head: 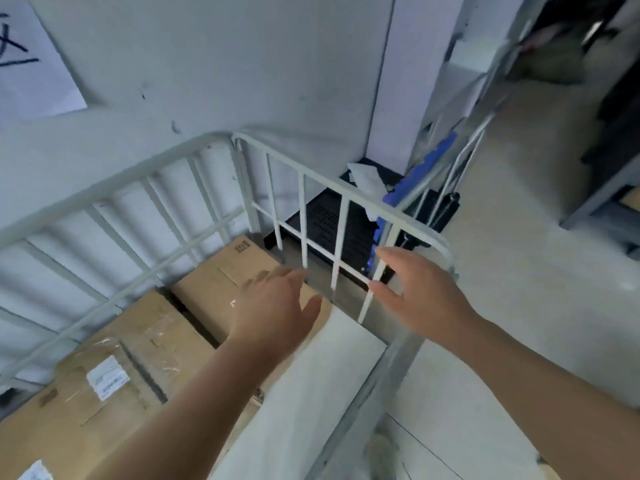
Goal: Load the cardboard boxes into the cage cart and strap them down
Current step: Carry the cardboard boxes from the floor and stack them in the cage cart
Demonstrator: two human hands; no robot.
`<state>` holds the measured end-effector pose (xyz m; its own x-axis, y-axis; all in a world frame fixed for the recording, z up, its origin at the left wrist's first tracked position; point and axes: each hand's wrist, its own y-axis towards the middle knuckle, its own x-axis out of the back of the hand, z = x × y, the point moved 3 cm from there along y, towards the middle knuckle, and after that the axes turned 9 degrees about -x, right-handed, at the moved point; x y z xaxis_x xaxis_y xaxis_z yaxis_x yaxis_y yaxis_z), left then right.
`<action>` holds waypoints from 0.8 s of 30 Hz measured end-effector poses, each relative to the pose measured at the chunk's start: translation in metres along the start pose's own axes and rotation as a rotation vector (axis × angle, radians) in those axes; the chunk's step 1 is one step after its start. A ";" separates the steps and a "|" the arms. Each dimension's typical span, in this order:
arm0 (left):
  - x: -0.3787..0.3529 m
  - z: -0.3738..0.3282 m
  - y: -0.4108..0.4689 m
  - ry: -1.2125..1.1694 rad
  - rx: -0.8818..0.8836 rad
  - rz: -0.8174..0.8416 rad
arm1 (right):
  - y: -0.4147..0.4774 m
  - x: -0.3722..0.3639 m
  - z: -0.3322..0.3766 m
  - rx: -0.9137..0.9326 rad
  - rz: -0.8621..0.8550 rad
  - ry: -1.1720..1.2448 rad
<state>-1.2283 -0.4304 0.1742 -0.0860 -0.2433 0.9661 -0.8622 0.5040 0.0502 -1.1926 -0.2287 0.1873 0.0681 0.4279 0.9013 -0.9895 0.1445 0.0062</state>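
**Both hands spread over the cage cart point(341, 188)**

Bare forearms reach in from below. The left hand point(277, 306) hovers with straight fingers slightly apart, holding nothing, above the far box point(225, 271). The right hand point(426, 292) is empty too, thumb and fingers apart, just beside the cart's side bars. Blur hides whether it touches them.

Two cardboard boxes lie in the cart along its back rail, the far box and the near box point(138, 334), which bears a white label point(107, 375). One pale flat panel point(294, 403) lies beside them.

Beyond the bars sit one black perforated crate point(325, 226) and one blue piece point(433, 157). One paper sheet point(34, 64) hangs on the pale wall point(242, 64). Grey floor point(519, 271) runs to metal shelving point(602, 199) at the right.
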 end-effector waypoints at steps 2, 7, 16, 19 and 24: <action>0.015 -0.044 -0.001 -0.004 -0.119 -0.025 | -0.035 0.034 -0.023 -0.081 -0.050 -0.003; 0.024 -0.157 -0.003 -0.048 -0.373 -0.007 | -0.133 0.099 -0.095 -0.294 -0.152 -0.054; -0.042 -0.390 -0.039 -0.064 -0.801 0.169 | -0.340 0.173 -0.234 -0.790 -0.319 -0.023; -0.075 -0.468 -0.063 -0.059 -0.886 0.256 | -0.412 0.188 -0.277 -0.926 -0.338 0.005; -0.123 -0.593 -0.109 -0.088 -0.996 0.349 | -0.520 0.202 -0.346 -1.120 -0.370 0.019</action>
<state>-0.8284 0.0358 0.2002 -0.3205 0.0067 0.9472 0.0121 0.9999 -0.0030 -0.6204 0.0917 0.2161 0.3386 0.2074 0.9178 -0.2461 0.9610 -0.1264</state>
